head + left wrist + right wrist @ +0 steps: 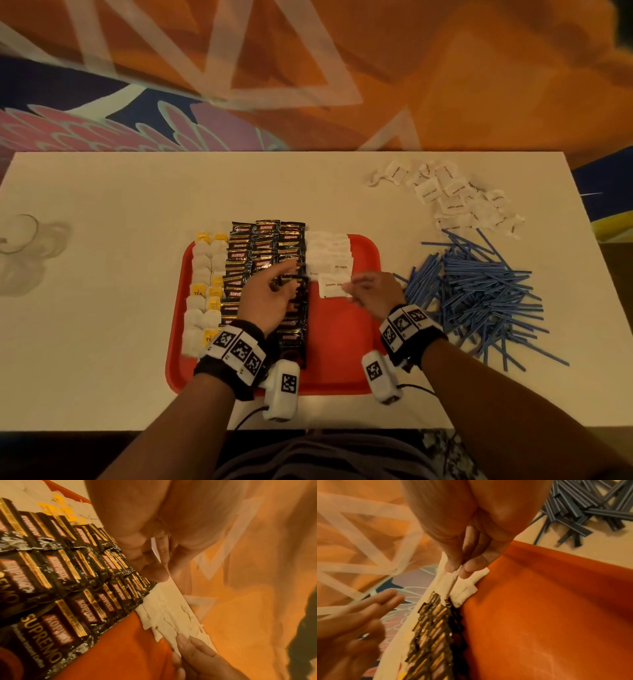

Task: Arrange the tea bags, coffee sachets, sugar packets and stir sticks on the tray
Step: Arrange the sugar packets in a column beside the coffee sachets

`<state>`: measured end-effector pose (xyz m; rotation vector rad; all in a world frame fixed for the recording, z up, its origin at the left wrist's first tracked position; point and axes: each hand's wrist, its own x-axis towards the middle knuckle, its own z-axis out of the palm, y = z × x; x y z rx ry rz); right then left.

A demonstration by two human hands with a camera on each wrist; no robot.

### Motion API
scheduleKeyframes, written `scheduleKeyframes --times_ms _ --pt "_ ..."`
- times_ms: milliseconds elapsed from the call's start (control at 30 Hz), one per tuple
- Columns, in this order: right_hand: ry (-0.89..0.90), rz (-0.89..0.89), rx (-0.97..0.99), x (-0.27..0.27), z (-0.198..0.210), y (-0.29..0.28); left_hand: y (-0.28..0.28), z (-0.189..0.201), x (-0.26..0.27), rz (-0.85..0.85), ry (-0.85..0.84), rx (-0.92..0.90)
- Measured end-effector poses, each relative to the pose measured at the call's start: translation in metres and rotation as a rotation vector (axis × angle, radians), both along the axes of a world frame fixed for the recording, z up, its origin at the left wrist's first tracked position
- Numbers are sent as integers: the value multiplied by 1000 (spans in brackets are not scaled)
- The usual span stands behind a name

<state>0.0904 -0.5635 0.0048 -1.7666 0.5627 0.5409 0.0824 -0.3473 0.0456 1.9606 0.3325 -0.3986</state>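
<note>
a red tray [342, 359] sits on the white desk [120, 342], in front of the person. on the tray's left side lie two columns of tea bags [202, 294] with yellow tags. just right of them run overlapping columns of black kopiko coffee sachets [263, 250], from the far rim to near the close edge. right of the sachets, in the far part of the tray, lies a stack of white brown sugar packets [327, 253]; the near right part of the tray is bare red.

the right hand [375, 291] pinches one brown sugar packet [334, 287] by its right edge between thumb and fingers [452, 562], holding it at the near end of the sugar rows, touching or just above the tray; i cannot tell which. the left hand [265, 298] hovers over the coffee sachets with its fingers relaxed and spread, grasping nothing, its fingertips near the sugar rows.

off the tray, on the desk to the right, lies a loose heap of blue stir sticks [479, 287]. beyond it, toward the far right corner, is a scatter of loose sugar packets [452, 195]. at the desk's left edge stands a clear glass [19, 233]. both wrists wear black bands with square printed markers.
</note>
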Motion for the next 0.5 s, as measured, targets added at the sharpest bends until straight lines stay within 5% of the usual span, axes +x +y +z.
scheduleKeyframes --times_ms 200,500 --pt "1 -66 -18 17 -21 -3 17 -8 -9 95 42 -24" --pt "-10 185 -464 31 -36 6 32 -8 -16 144 25 -50"
